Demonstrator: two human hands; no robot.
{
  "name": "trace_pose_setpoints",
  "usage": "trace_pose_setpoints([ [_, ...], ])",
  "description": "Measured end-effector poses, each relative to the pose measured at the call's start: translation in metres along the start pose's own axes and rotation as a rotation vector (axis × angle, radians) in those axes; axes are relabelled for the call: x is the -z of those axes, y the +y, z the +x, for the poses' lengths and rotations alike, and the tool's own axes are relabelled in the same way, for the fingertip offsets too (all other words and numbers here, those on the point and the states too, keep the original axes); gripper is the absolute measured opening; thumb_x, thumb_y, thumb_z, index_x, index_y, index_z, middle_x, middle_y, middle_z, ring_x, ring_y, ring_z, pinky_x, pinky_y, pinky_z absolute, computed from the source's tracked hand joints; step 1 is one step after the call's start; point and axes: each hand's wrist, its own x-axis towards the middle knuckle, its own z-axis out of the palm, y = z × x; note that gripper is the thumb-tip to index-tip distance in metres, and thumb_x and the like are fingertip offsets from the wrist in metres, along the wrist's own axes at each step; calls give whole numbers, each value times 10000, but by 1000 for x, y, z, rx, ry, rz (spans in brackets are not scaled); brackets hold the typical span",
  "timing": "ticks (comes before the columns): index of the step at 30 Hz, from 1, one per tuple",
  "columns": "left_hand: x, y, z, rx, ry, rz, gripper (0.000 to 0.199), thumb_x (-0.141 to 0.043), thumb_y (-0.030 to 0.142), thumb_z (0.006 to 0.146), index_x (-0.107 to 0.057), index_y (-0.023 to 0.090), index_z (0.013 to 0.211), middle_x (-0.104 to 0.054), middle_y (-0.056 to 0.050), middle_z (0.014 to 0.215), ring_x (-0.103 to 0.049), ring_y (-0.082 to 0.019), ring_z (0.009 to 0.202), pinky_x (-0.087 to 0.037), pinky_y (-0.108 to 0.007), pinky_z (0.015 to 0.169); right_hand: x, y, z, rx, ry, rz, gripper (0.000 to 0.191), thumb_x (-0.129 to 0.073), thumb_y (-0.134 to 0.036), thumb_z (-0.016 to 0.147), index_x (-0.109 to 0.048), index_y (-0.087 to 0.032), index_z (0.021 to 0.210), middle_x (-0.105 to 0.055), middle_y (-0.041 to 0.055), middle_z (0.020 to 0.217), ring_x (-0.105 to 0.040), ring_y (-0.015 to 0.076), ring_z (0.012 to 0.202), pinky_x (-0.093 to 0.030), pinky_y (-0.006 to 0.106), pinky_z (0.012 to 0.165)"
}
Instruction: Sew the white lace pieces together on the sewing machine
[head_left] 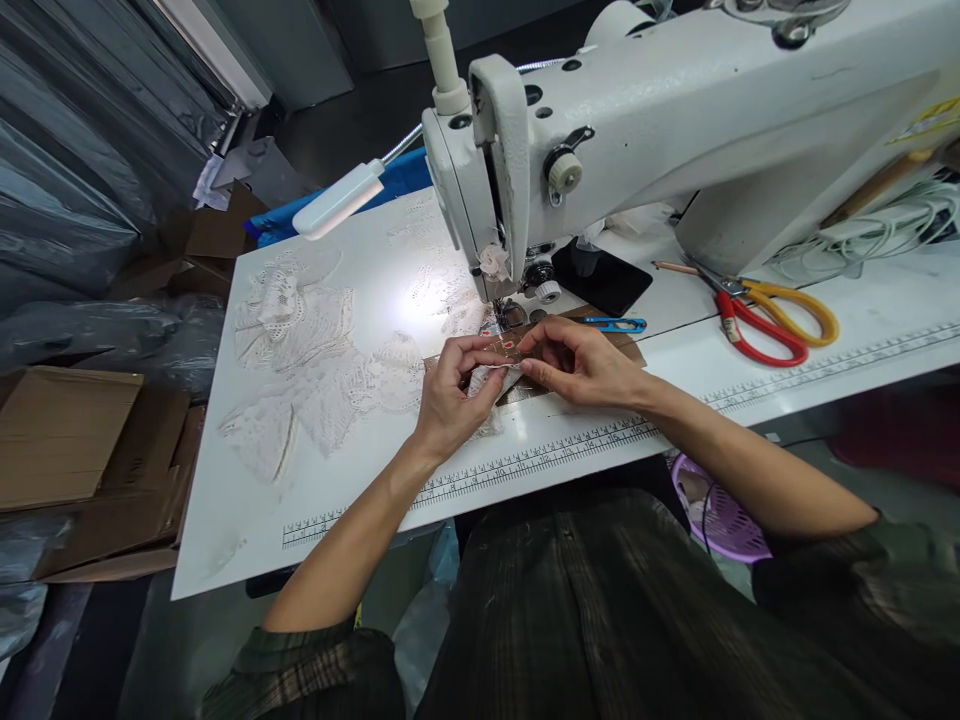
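Both hands meet in front of the sewing machine's needle area, near the presser foot (511, 314). My left hand (459, 392) pinches a small piece of white lace fabric (487, 376) between thumb and fingers. At the other end of the same edge, the thumb and fingertips of my right hand (577, 362) are closed on the lace. Part of the piece is hidden behind my left fingers. More white lace pieces (322, 350) lie spread on the table to the left. Just beyond my right hand rests a blue thread snipper (615, 325).
The white sewing machine (637, 130) stands over the table (247, 510), with a lit lamp (341, 198) on a bendable neck. Red-and-yellow-handled scissors (765, 315) and a black phone (604, 277) lie to the right. A printed ruler (540, 455) runs along the front edge. Cardboard boxes (67, 435) stand left.
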Motion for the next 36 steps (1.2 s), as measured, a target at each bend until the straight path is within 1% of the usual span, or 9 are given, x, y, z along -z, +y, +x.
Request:
trace_pose_setpoints([
  [6,-2,1,-2,-75,64,69,421,-718,199,833,-515,216,1201,-744,-25,970,-709,-139,785,-589,-296,692,-3,3,0,11,-40,-44,133,-622,-276,896,-639,-148,929,-484,-49,618,-409,95,541,-334,249,539],
  [11,0,-1,2,-251,88,139,118,-702,133,839,-638,207,905,-721,-9,902,-697,-128,818,-592,-283,722,-4,3,0,66,-7,-72,109,-636,-238,877,-619,-155,945,-505,-35,674,-437,101,576,-361,250,559],
  [14,1,-2,5,-329,74,136,122,-691,97,841,-639,207,845,-718,0,867,-697,-123,818,-593,-271,704,-4,5,0,147,37,-126,187,-673,-257,862,-628,-157,1013,-525,-7,769,-449,106,612,-391,262,591],
  [16,2,-2,5,-360,74,154,129,-690,90,842,-644,210,844,-713,3,856,-694,-122,820,-597,-277,708,-5,7,0,199,75,-151,162,-651,-271,891,-641,-164,1011,-553,24,855,-454,107,626,-412,275,615],
  [20,2,-3,6,-413,82,216,119,-705,101,841,-654,208,843,-698,-1,857,-687,-117,812,-593,-270,689,-9,11,-1,262,89,-168,126,-582,-285,953,-644,-182,991,-587,67,963,-537,153,744,-455,306,678],
  [25,1,-2,5,-426,71,262,115,-701,108,849,-644,207,856,-701,11,815,-690,-115,776,-597,-272,692,-14,10,-3,275,19,-270,119,-516,-278,980,-586,-183,964,-586,101,1037,-582,227,935,-481,364,765],
  [28,0,-2,4,-439,67,295,123,-684,95,857,-629,205,870,-710,9,817,-698,-118,777,-600,-276,703,-17,10,-3,214,20,-327,135,-449,-297,997,-527,-196,952,-580,111,1036,-566,232,888,-474,372,719],
  [34,2,-6,4,-540,64,399,139,-666,81,866,-612,208,851,-713,-1,866,-697,-123,792,-587,-258,660,-15,11,0,249,30,-180,85,-437,-234,969,-458,-209,891,-548,64,873,-528,196,798,-456,353,716],
  [36,3,-6,4,-547,59,400,134,-667,84,866,-618,208,864,-715,-7,894,-697,-125,804,-586,-256,661,-13,10,1,211,38,-149,94,-433,-239,969,-456,-210,883,-546,53,850,-515,183,761,-444,343,694],
])
